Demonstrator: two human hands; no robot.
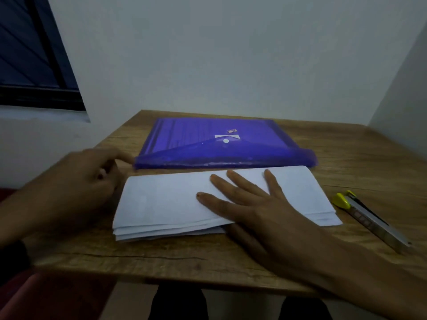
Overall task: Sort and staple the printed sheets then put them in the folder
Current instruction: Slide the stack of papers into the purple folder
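On desk (161, 257): sheets (166, 204) stacked just before closed folder (219, 144), stapler (369, 218) to right; right hand (249, 204) flat on sheets, fingers straight; left hand (78, 181) loosely curled beside stack, holding nothing

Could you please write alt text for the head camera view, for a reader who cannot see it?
A person's right hand lies flat, fingers spread, on a stack of white sheets on a wooden table, while the left hand hovers, blurred, at the stack's left edge. A closed purple folder lies behind the sheets; a yellow-tipped stapler lies to their right.
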